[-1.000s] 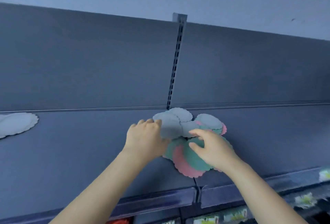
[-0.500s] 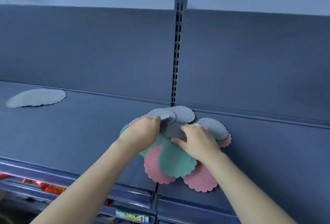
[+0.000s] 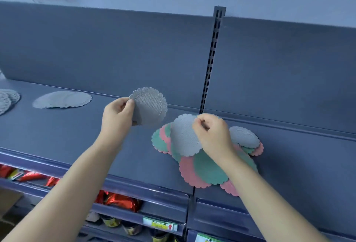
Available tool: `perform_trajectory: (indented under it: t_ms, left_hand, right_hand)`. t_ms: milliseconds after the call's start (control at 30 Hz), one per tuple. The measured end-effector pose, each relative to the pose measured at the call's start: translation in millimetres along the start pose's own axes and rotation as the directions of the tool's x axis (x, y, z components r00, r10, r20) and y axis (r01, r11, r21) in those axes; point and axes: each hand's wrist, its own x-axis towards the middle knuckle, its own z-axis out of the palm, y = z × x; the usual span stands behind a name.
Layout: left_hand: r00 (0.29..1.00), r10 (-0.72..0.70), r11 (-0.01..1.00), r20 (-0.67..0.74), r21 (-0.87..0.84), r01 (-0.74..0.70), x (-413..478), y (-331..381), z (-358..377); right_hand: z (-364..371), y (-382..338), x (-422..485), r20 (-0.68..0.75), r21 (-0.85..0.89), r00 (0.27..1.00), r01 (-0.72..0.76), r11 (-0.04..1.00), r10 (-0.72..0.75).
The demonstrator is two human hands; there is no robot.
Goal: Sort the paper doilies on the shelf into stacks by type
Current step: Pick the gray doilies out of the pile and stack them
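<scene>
Moved: since half a second ago the left hand (image 3: pixel 117 115) has raised the lifted grey doily (image 3: pixel 149 106) clear of the mixed pile (image 3: pixel 208 172), and the right hand (image 3: pixel 212 135) has slid onto the second grey doily (image 3: pixel 184 135).
Lifted grey doily: in the air at about 10 o'clock from the pile, its face toward the camera, pinched at its 9 o'clock edge between thumb and fingers. Whether more sheets sit behind it I cannot tell.
Second grey doily: on the pile's left half, tipped up at its far rim, where the right hand pinches it at about 1 o'clock.
Mixed pile: teal and pink doilies fanned on the shelf (image 3: pixel 57 135), with a third grey doily (image 3: pixel 243 136) on its 2 o'clock side.
Key relation: the grey stack (image 3: pixel 62 99) lies flat, well apart at 9 o'clock from both hands. The left hand is nearer, so the next carry likely runs leftward; the round doilies have no long axis to align.
Further out: lacy white doilies (image 3: pixel 6 99) at the far 9 o'clock edge, and foil packets (image 3: pixel 119 201) on the shelf below.
</scene>
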Motion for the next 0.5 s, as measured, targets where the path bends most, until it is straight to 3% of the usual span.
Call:
perform_trajectory:
  t_ms: [100,200,333,500]
  left_hand:
    - [0.996,-0.087,0.99,0.019,-0.108,0.088,5,0,-62]
    - [0.983,-0.178,0.978,0.053,-0.102,0.183,13,-17,-137]
    - [0.964,-0.26,0.963,0.054,-0.056,0.263,34,-41,-233]
    - [0.936,-0.352,0.917,0.031,-0.187,0.351,85,-62,-299]
  right_hand:
    - [43,-31,-1,0.045,0.252,0.975,-0.22,0.942,0.216]
    - [100,-65,-5,0.195,0.518,0.905,-0.423,0.743,0.379]
    - [184,-105,-8,0.266,0.514,0.865,-0.501,0.697,0.425]
    - [255,-131,-1,0.304,0.462,0.842,-0.539,0.704,0.445]
